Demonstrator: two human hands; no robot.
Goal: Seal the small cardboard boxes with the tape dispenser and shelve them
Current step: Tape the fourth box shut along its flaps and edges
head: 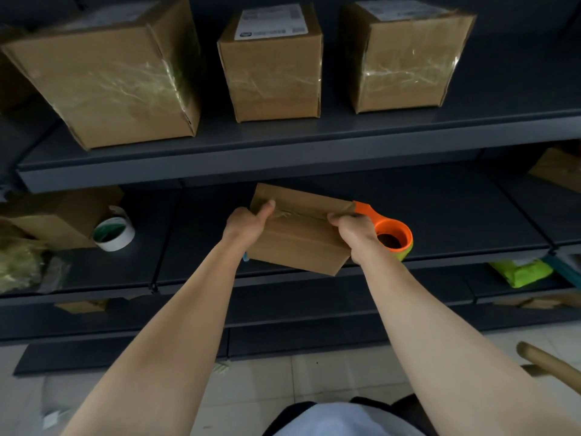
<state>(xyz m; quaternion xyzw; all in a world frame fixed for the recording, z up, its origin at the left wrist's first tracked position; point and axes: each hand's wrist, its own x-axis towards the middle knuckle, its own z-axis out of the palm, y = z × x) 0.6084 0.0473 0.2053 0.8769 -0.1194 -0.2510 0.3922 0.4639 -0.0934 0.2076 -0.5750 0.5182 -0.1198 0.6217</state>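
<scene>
Fingers (338,219) press orange tape dispenser (385,229) against small box (298,243).

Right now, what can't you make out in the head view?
- Label text on the middle shelved box: blurred and too small.
- Left side of the small box: covered by the left hand.
- Tape roll in the orange dispenser: mostly hidden by the right hand.
- Box at far right: cut off by the frame edge.
</scene>
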